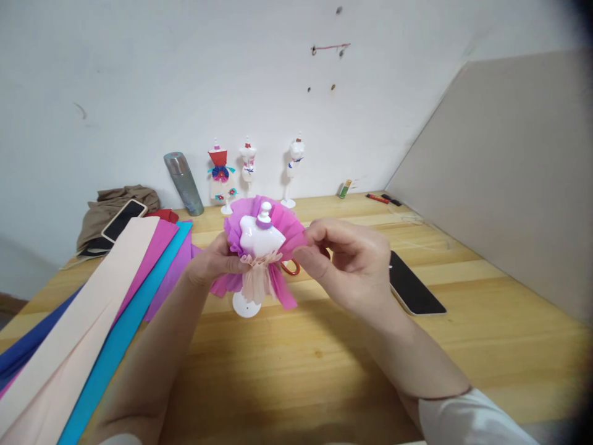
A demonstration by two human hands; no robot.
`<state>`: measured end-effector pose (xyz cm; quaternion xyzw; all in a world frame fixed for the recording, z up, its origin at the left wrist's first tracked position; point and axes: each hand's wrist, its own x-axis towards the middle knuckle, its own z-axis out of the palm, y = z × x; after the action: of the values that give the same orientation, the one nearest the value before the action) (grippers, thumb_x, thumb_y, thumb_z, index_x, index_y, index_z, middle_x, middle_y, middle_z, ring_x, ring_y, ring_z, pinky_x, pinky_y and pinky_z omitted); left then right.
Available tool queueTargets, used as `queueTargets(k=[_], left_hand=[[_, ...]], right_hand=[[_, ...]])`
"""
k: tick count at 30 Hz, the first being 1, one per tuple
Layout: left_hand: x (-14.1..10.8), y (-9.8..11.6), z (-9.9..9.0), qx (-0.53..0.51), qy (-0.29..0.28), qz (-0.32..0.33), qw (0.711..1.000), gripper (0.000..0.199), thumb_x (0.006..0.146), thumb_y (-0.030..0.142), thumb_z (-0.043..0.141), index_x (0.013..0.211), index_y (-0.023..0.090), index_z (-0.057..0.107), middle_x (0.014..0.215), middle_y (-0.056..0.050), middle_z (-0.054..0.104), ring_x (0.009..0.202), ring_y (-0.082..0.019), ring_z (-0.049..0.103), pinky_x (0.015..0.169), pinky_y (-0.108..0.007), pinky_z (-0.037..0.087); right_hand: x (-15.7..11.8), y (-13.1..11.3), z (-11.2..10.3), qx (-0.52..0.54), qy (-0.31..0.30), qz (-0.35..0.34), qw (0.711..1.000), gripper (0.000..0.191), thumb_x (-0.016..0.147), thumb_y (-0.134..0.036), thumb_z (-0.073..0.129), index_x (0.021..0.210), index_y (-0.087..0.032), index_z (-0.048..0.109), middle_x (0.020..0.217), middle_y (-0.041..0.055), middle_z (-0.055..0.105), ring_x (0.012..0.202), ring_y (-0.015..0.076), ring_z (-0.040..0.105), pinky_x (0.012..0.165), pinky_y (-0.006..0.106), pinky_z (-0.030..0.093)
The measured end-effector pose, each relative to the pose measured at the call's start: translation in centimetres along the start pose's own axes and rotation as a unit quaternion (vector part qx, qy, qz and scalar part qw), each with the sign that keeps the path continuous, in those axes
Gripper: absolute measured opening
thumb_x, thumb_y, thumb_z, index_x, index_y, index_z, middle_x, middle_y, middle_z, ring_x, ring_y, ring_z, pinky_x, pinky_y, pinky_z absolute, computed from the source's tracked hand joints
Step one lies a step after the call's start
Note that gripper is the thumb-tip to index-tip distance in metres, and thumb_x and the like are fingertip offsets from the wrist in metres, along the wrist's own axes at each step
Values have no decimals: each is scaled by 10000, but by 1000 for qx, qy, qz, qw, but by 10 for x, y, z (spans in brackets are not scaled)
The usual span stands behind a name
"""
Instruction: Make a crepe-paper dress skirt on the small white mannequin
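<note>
A small white dress-form mannequin (262, 238) stands in front of me on a round white base (247, 305). Pink and purple crepe paper (287, 230) fans out behind its shoulders, and gathered peach crepe paper (258, 281) wraps its waist. My left hand (215, 259) is closed round the mannequin's waist from the left, thumb on the peach paper. With thumb and forefinger, my right hand (349, 262) pinches the right edge of the pink crepe paper. Behind the mannequin, scissors with orange-red handles (291, 268) lie partly hidden.
Crepe paper strips (106, 290) in several colours spread over the left side, near a phone (124, 220) and brown cloth (115, 203). A flask (184, 183) and three decorated mannequins (248, 162) stand by the wall. Another phone (414, 284) lies right; a glue stick (345, 188) stands behind.
</note>
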<state>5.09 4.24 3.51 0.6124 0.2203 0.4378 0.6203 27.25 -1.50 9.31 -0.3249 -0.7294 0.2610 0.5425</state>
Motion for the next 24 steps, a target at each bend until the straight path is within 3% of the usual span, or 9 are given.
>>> queueTargets(k=[5, 10, 17, 24], left_hand=[[-1, -5, -1, -62, 41, 42, 996, 414, 593, 271, 914, 972, 220, 754, 764, 8, 745, 753, -183, 728, 746, -273, 590], [1, -4, 1, -50, 60, 9, 997, 434, 547, 335, 924, 911, 181, 746, 839, -39, 772, 809, -254, 743, 737, -337, 604], [4, -6, 2, -40, 38, -7, 998, 413, 594, 362, 906, 928, 178, 749, 914, -51, 778, 898, -276, 736, 797, -354, 592], [7, -8, 0, -39, 102, 4, 994, 487, 546, 334, 921, 957, 167, 719, 857, -78, 769, 893, -309, 742, 796, -396, 596]], right_hand=[[6, 5, -1, -3, -49, 32, 998, 281, 847, -341, 668, 623, -200, 573, 516, -32, 518, 487, 89, 406, 473, 256, 304], [10, 16, 9, 3, -104, 56, 993, 230, 805, -254, 665, 619, -194, 544, 506, -62, 445, 483, 74, 369, 481, 245, 287], [8, 23, 17, -14, -87, 38, 995, 239, 842, -245, 630, 639, -186, 518, 540, -65, 415, 510, 68, 359, 494, 241, 276], [10, 26, 16, -4, -83, 66, 994, 193, 826, -251, 630, 657, -186, 565, 541, -49, 504, 493, 74, 393, 483, 233, 298]])
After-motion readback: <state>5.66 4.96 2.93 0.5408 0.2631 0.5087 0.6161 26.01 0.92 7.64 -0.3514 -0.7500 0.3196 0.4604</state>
